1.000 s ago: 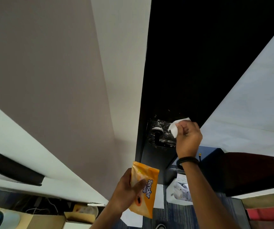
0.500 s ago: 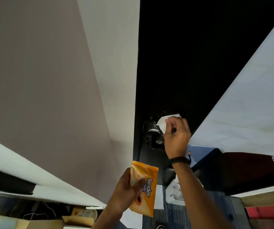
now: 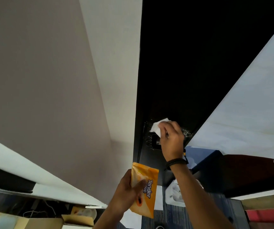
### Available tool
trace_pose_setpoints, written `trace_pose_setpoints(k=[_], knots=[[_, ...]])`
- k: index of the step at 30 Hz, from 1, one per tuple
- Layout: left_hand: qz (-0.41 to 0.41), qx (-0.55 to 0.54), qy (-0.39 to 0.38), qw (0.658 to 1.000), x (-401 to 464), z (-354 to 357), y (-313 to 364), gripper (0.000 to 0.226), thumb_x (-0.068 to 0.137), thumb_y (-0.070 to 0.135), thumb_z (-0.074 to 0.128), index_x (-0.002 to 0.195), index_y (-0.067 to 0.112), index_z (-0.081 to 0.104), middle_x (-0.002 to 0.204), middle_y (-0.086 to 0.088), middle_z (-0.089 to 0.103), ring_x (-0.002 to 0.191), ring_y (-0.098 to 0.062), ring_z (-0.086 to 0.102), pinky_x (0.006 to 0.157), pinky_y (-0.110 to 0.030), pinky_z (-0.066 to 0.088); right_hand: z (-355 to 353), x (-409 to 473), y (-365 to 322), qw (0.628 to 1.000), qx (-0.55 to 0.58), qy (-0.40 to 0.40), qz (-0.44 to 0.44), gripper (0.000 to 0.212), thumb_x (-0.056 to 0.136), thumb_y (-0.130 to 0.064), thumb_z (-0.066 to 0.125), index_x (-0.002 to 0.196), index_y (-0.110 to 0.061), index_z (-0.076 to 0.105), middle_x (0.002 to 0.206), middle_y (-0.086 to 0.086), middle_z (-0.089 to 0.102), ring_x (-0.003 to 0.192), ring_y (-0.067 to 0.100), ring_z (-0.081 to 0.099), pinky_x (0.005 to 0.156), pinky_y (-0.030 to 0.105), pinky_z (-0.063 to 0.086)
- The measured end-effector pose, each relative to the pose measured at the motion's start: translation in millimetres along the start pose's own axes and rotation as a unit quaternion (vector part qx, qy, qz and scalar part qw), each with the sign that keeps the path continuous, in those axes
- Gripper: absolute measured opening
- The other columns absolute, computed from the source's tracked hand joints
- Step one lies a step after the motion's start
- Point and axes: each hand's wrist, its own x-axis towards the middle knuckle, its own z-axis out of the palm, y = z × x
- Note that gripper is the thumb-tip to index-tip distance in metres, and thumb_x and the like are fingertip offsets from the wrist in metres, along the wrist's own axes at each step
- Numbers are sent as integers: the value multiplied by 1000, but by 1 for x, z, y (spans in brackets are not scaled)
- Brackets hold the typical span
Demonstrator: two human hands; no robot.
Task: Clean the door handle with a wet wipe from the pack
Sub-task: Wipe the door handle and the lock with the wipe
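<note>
Wiping step in hand: right hand (image 3: 171, 139) is pinched around a white wet wipe (image 3: 157, 128) and has it pressed against the door handle (image 3: 154, 142) on the black door (image 3: 199, 63). The hand covers most of the lever; only the dark stub at its left end and some glossy glints around the plate show, so I can't tell how much surface is wet. Left hand (image 3: 129, 194) is clenched around the orange wipe pack (image 3: 145, 190), held low and well apart from the handle, doing nothing for the wipe itself. To do this well, my read: wrap the wipe around the lever instead of dabbing with a bunched corner — full contact, then run it end to end, top and underside. Rotate to a fresh face of the wipe for the plate behind the lever. Keep pressure along the lever's axis, not downward, or the latch may trip and the door swing. The pack looks safe where it is — tuck it closer if the door moves. A black band (image 3: 176, 162) sits on the right wrist, clear of the work.
</note>
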Motion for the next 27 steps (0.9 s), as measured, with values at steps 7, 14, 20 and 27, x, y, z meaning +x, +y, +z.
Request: trace_pose_setpoints(k=[7,14,20,27], knots=[[-11,-9,31,999,-1,-11,-11,40,96,47,66,131,33,51,112,14,69,88,-3,72,55,-12,56,6,10,-17,999,26,37,13,12,98,-1,65,104,-3,75,112,11,65,98,15,64,89,18,54],[-9,-11,17,1000,-4,-5,-6,40,96,48,66,130,33,52,113,15,70,90,-5,73,56,-14,57,20,7,-8,997,-24,-51,-50,15,93,0,71,105,-5,77,105,7,68,88,22,67,77,34,61],[10,-23,23,999,-11,-14,-2,33,98,45,65,126,36,50,109,21,66,87,-1,70,51,-9,53,13,5,-10,998,-38,-43,-3,10,93,-2,71,94,-7,79,100,4,68,81,18,67,73,25,57],[8,-32,32,999,-14,-21,-9,31,98,43,66,124,32,55,110,15,72,91,-4,74,58,-12,57,29,1,-12,996,-57,-56,-30,12,92,0,71,97,-9,78,98,4,67,79,21,67,66,39,61]])
